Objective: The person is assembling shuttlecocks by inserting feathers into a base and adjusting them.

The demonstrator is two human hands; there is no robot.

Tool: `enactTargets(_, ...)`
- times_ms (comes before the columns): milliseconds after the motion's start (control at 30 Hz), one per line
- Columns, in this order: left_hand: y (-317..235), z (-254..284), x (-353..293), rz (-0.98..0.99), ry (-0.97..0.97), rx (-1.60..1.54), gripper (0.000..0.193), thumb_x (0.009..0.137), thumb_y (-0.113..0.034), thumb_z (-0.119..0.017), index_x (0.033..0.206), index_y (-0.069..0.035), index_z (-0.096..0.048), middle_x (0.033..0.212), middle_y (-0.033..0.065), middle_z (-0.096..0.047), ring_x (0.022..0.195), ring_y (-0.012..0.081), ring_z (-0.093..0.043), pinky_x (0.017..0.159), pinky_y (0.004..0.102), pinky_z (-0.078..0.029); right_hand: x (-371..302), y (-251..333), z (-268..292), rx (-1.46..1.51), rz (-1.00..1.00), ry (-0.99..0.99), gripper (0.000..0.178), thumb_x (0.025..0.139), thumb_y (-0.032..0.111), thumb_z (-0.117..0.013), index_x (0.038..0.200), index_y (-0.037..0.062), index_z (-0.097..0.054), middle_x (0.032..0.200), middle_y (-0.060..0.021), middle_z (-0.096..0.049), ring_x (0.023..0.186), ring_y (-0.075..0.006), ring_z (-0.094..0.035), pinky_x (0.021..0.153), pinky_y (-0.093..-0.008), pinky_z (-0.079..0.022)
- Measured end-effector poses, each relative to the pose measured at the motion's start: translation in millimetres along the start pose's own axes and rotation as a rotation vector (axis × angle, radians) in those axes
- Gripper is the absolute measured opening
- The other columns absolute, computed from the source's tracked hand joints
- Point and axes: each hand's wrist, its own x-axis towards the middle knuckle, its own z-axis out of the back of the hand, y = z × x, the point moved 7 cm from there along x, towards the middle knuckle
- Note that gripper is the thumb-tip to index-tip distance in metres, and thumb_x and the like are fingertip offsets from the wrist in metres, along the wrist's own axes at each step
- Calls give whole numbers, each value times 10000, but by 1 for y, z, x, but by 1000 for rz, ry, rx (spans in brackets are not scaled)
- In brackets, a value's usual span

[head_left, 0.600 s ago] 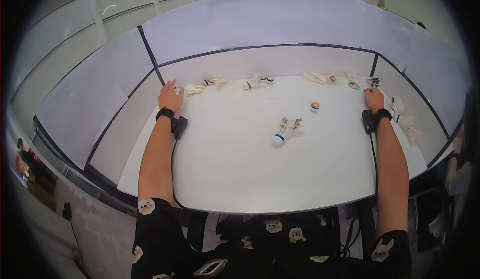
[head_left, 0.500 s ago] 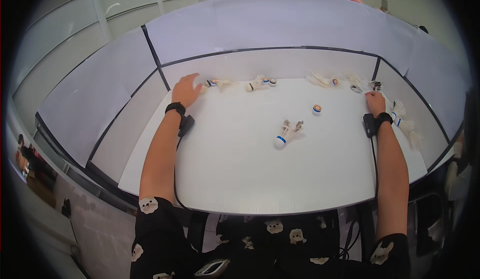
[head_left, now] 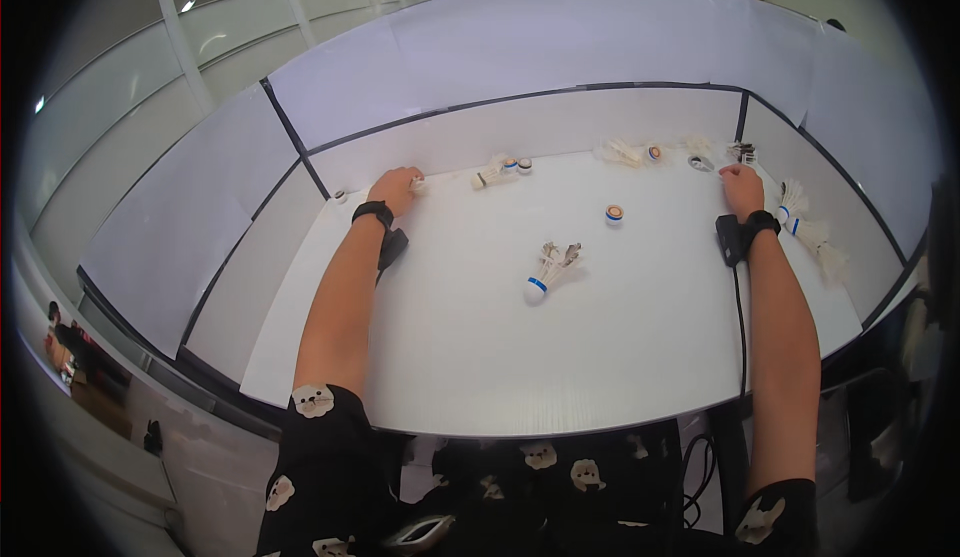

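At the far left of the white table, my left hand [head_left: 397, 190] is closed over a shuttlecock; a bit of its pale feathers [head_left: 419, 187] shows beside the fingers. My right hand [head_left: 742, 192] is closed at the far right, fingertips pressed together; whatever they hold, if anything, is hidden. Just beyond it lie a small silvery round piece [head_left: 700, 164] and a dark-patterned bundle [head_left: 743, 152]. A shuttlecock with a blue band [head_left: 550, 275] lies mid-table, cork toward me. Farther back, a loose cork base [head_left: 614, 215] with a blue band stands alone.
Along the back lie a shuttlecock [head_left: 490, 174], a cork base [head_left: 525, 166], loose feathers [head_left: 622, 152] and another base [head_left: 654, 153]. Two feathered shuttlecocks [head_left: 793, 207] lie by the right wall. A small dark-and-white piece [head_left: 340, 197] sits in the left corner. Pale panels [head_left: 540, 122] enclose the table.
My left hand has come down from its spread pose and closed over the shuttlecock at the far left. My right hand stays near the same place. The whole view has shifted slightly.
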Motion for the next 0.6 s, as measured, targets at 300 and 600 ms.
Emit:
enactTargets(300, 28, 33, -23, 81, -89, -335, 302, 860, -115, -667, 1154, -79, -727, 1040, 162, -750, 968, 260, -725, 847, 369, -573, 9, -13, -7, 8, -3, -14, 263, 900, 243, -601, 980, 79, -791, 992, -199, -756, 987, -367, -713, 884, -437, -542)
enactTargets(600, -15, 42, -50, 261, 196, -721, 413, 992, -246, -586, 1375, -91, -598, 1101, 56, -734, 923, 135, -689, 725, 281, -557, 6, -7, -3, -19, -26, 5, 275, 905, 240, -582, 986, 80, -791, 1001, -185, -758, 996, -353, -714, 892, -427, -541)
